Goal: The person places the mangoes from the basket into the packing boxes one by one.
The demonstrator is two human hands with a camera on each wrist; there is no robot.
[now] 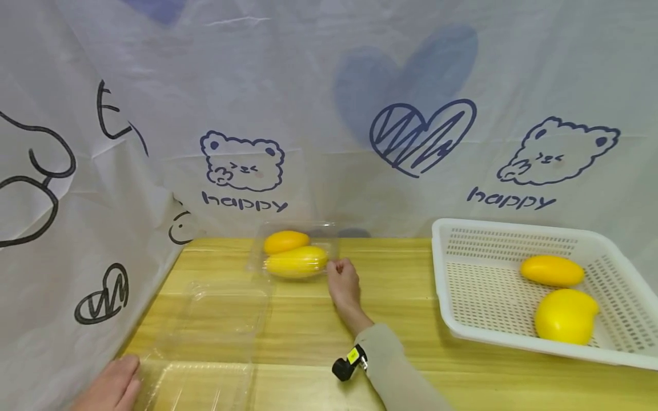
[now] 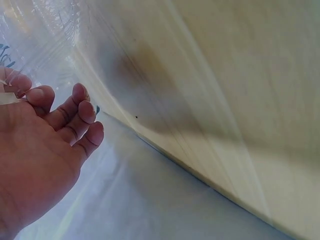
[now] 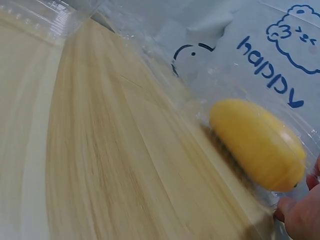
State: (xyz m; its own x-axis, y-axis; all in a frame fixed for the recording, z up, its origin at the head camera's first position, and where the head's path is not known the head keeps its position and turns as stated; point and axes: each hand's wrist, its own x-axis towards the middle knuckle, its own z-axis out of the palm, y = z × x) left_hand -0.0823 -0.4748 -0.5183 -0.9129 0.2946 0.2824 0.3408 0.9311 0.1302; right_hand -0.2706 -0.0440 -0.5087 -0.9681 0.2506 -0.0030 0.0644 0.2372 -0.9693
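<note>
At the back of the table a clear plastic box (image 1: 331,233) holds two yellow mango-like fruits, one (image 1: 285,241) behind the other (image 1: 297,262). My right hand (image 1: 344,282) pinches this box's right front edge; only its thumb (image 3: 300,217) and part of a finger show in the right wrist view. Closer to me lies an unfolded clear plastic clamshell box (image 1: 223,311), with no fruit in it. My left hand (image 1: 112,383) pinches its left edge between thumb and forefinger, while the other fingers (image 2: 75,112) stay loosely bent.
A white perforated basket (image 1: 441,291) stands on the right, holding a long yellow fruit (image 1: 552,270) and a rounder one (image 1: 565,317). A printed white cloth (image 1: 329,114) hangs behind the wooden table (image 1: 303,342) and along its left side.
</note>
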